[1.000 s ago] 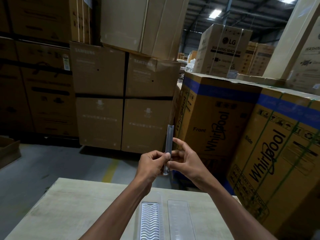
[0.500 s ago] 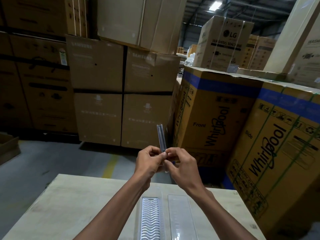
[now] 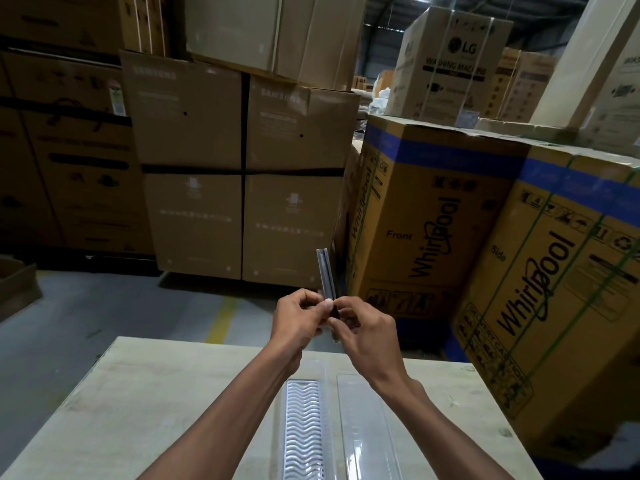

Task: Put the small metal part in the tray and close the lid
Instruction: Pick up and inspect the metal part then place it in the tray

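Observation:
A thin grey channel-shaped strip stands nearly upright above the table's far edge, pinched at its lower part by both hands. My left hand grips it from the left and my right hand from the right, fingertips meeting around a small dark piece at the strip; whether this is the small metal part, I cannot tell. On the table below lies a clear plastic tray with a wavy ribbed insert. Its flat clear lid lies open beside it on the right.
The pale wooden table fills the lower view. Beyond it is grey floor with a yellow line. Stacked brown cartons stand ahead, and Whirlpool boxes crowd close on the right of the table.
The strip has tilted from leaning right to slightly left and my right hand's fingers have closed around its lower part. The view has shifted down a little.

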Available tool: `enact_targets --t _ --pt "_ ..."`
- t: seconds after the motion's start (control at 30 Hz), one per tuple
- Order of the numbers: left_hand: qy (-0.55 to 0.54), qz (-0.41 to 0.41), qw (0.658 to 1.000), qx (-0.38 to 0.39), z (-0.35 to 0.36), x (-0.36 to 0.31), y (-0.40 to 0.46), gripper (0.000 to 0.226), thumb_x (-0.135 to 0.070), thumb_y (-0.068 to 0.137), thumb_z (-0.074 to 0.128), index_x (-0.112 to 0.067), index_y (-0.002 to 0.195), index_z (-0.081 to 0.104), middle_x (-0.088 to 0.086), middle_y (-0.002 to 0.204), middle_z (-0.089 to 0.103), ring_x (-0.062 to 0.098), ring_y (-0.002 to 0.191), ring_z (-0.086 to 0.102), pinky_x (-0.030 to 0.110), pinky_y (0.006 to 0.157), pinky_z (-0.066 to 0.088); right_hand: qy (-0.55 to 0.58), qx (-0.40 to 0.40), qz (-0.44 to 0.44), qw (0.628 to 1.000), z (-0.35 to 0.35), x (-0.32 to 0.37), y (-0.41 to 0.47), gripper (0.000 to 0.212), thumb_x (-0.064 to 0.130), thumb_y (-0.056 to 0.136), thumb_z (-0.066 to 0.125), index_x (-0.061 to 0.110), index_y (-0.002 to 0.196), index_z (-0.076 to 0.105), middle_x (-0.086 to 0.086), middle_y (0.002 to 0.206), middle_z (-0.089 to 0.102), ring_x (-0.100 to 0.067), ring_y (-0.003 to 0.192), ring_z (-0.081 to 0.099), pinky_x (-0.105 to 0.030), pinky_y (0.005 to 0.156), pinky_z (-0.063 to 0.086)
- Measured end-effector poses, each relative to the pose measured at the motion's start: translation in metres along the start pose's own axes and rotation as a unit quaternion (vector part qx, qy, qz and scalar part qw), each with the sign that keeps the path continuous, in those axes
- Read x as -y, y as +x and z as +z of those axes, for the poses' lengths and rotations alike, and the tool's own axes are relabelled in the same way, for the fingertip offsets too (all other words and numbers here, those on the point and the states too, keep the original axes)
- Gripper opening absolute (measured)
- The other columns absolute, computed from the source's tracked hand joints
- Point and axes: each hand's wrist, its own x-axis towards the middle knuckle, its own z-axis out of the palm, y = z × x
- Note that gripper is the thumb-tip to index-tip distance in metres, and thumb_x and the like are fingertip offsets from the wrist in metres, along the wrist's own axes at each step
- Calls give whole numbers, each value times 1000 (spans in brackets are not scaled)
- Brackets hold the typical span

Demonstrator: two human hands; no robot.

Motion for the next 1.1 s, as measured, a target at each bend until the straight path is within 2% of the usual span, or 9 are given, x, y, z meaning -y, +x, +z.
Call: enact_targets --t 0.33,0.5,0.63,0.7,0.73,0.8,0.87,0.97,1.1 --pt "53 -8 999 -11 1 18 2 6 -20 90 69 -18 85 70 9 87 74 26 88 72 48 81 63 -44 28 13 999 11 -5 -10 32 31 85 77 22 115 69 1 103 77 -9 89 72 -27 82 62" --pt "76 -17 997 -16 -1 30 0 8 -19 92 67 -19 85 70 9 87 74 27 88 73 44 78 61 -44 49 38 997 18 -5 -14 25 25 86 78 19 109 68 -1 99 77 -11 84 74 -26 78 63" --pt "134 -12 991 10 -5 39 1 13 -28 95 61 -20 92 71 3 88 76 18 84 74 46 83 63 -49 65 62 995 27 -12 -18 23 24 87 78 20 107 68 -1 99 78 -11 84 73 -21 76 60" --pt "263 53 963 -1 -11 45 2 23 -39 95 59 -19 103 68 1 100 76 16 93 71 43 90 59 -49 73 81 993 33 -20 -22 23 24 87 77 20 107 67 -1 99 77 -11 83 73 -22 76 60" --pt "349 103 931 -26 -15 49 2 32 -43 95 56 -19 113 65 2 112 73 18 105 67 40 96 55 -50 79 96 991 37 -24 -25 23 25 87 77 20 107 67 -1 99 77 -12 83 73 -23 77 61" --pt "494 218 838 -85 -27 53 3 51 -52 96 46 -16 131 54 7 138 60 25 135 50 43 110 42 -55 96 129 986 46 -34 -31 21 26 88 76 20 106 67 -2 99 77 -13 82 73 -26 77 62" --pt "565 295 763 -111 -38 49 6 66 -59 95 33 -14 142 44 12 155 42 30 150 27 51 120 27 -65 117 157 978 58 -44 -38 20 26 88 76 21 105 66 -3 98 77 -14 79 73 -28 76 62" --pt "594 323 726 -123 -50 36 8 75 -63 96 29 -14 153 26 13 167 14 31 155 2 57 124 13 -77 153 193 966 76 -57 -53 19 27 89 74 21 105 65 -3 99 76 -15 78 71 -25 75 61" --pt "611 308 716 -136 -57 29 3 82 -63 96 30 -13 158 10 13 168 -3 32 155 -8 57 124 5 -120 199 200 952 103 -69 -76 15 29 91 69 20 102 64 -2 98 75 -18 80 68 -28 73 58"
